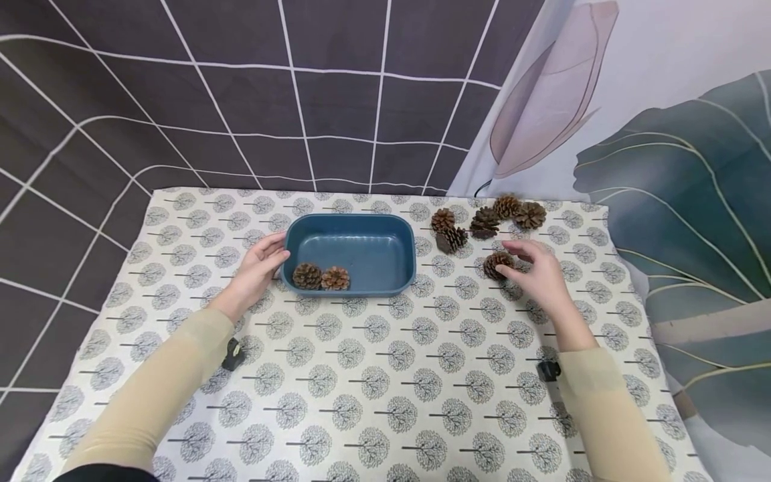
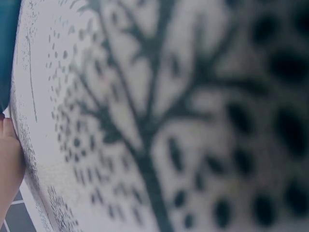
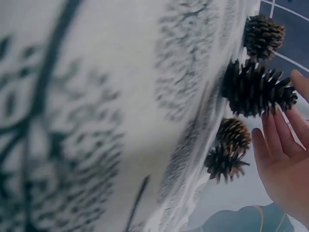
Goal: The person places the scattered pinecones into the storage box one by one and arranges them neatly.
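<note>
A blue rectangular plastic basin [image 1: 349, 292] stands on the tablecloth with two pine cones, one at its front left corner [image 1: 307, 275] and one beside that [image 1: 334, 278]. My left hand [image 1: 255, 268] holds the basin's left side, its thumb at the rim; the left wrist view shows only a bit of this hand [image 2: 8, 164] by the blue wall. To the right of the basin, my right hand [image 1: 539, 278] pinches a brown pine cone [image 1: 496, 265] between thumb and fingers. In the right wrist view, this pine cone [image 3: 253, 89] shows dark open scales, with fingertips against it.
Several more pine cones lie at the back right, among them a pair [image 1: 450, 239] nearer the basin and a cluster [image 1: 507, 206] behind my right hand. A tree-print cloth [image 1: 373, 381] covers the table. Dark grid-patterned fabric [image 1: 337, 100] hangs behind it.
</note>
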Available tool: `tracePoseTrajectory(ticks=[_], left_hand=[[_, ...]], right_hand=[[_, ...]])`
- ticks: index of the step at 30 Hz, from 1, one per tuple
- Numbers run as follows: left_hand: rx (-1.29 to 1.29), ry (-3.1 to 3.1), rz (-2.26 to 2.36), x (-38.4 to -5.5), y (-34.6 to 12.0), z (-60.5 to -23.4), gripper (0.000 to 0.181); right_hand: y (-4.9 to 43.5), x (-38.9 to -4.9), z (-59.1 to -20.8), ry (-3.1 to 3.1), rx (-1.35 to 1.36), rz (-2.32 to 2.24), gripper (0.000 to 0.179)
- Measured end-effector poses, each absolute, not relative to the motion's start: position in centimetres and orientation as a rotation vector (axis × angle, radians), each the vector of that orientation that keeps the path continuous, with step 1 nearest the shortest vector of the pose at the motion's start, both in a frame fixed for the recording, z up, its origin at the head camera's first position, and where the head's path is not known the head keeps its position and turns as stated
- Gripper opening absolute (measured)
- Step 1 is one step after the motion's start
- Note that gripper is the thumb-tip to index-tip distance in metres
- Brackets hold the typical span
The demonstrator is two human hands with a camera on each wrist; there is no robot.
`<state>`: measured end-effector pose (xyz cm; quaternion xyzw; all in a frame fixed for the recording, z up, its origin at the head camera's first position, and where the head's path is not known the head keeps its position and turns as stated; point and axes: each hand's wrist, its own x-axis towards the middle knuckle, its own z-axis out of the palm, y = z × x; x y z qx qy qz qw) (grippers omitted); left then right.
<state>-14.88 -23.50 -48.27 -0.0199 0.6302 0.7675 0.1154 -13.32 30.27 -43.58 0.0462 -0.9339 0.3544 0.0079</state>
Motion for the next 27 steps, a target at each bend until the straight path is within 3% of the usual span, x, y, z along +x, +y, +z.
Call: tracePoseTrajectory(ticks=[27], left_hand=[[-0.069,1.861,2.229,-14.87,-23.46,-48.14,0.043]], right_hand=[[30.64,-13.02,-44.3,-2.975,0.173,1.066,0.055]])
